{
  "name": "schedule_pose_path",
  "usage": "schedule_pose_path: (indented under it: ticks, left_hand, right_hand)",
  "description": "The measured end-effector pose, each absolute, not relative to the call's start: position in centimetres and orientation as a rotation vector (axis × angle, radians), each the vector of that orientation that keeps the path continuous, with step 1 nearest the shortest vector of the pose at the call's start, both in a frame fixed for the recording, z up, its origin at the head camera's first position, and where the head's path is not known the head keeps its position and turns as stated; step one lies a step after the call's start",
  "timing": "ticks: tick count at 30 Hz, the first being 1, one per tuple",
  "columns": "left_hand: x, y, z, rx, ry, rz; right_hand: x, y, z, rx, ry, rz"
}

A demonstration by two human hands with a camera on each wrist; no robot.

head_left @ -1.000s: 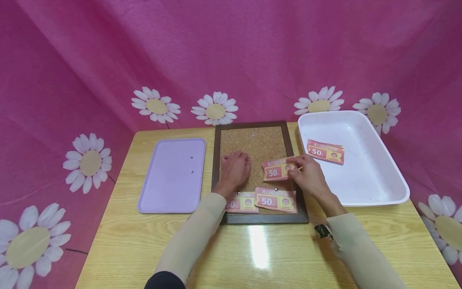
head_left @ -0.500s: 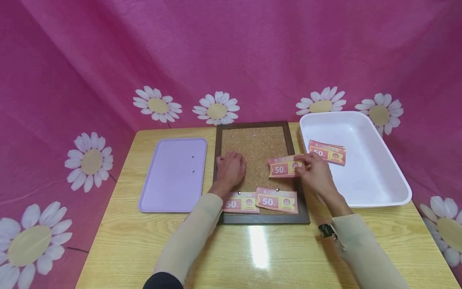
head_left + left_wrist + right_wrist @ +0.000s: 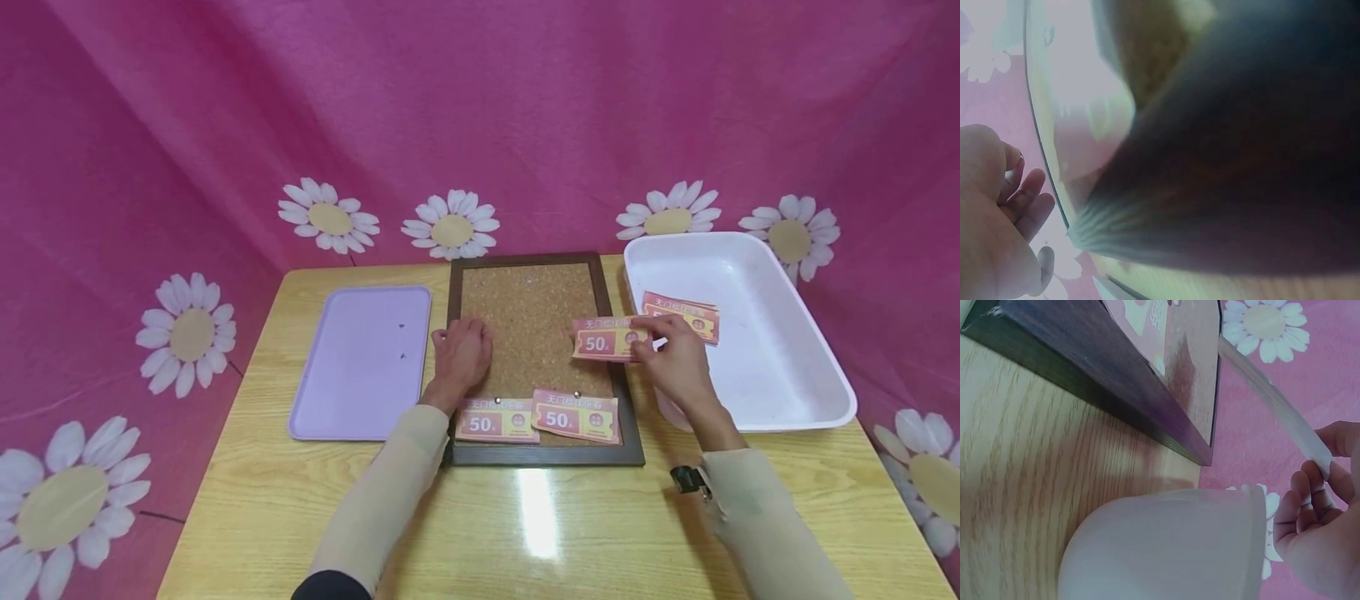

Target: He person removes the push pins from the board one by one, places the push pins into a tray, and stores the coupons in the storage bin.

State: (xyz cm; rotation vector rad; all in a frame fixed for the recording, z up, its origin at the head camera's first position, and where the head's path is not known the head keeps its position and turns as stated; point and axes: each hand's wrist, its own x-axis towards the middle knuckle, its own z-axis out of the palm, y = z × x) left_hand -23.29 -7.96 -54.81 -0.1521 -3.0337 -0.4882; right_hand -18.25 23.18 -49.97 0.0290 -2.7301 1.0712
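The left hand point(image 3: 462, 358), fingers loosely curled, was over the cork board's point(image 3: 532, 304) left edge; the right hand point(image 3: 681, 362) pinched a "50" coupon point(image 3: 602, 342) above the right edge. Two pinned coupons point(image 3: 495, 423), also "50", lined the near edge; tabletop point(image 3: 649, 492) parted board from white tub point(image 3: 780, 375)

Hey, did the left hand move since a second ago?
Yes: in the head view, the left hand has shifted left against the corkboard, toward the purple tray.

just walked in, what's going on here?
A person's right-hand grip pinches a 50 coupon, maybe several, over the right side of the corkboard. Two other coupons lie along its near edge, a pin at each. The left-hand grip, apparently empty, is at the board's left edge. More coupons sit in the white bin.
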Motion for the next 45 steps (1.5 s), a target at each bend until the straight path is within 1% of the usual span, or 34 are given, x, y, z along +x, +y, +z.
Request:
schedule_pose_path:
  ticks: [13, 22, 37, 45]
  left_hand:
    - [-23.5, -10.6, -54.6, -0.073, -3.003, -0.519]
    - [-23.7, -12.6, -54.4, 0.017, -3.018, -0.479]
    - [-23.1, -15.4, -54.6, 0.113, -2.973, -0.545]
    - [-22.8, -17.4, -54.9, 0.192, -2.983, -0.554]
  right_hand:
    - [-18.1, 24.2, -50.1, 0.003, -2.704, 1.117]
    - [-18.2, 24.8, -50.0, -0.11, -2.698, 1.168]
    - [-17.9, 26.2, -49.9, -0.169, -2.679, 1.153]
    - [-17.8, 27.1, -49.8, -0.266, -2.667, 1.144]
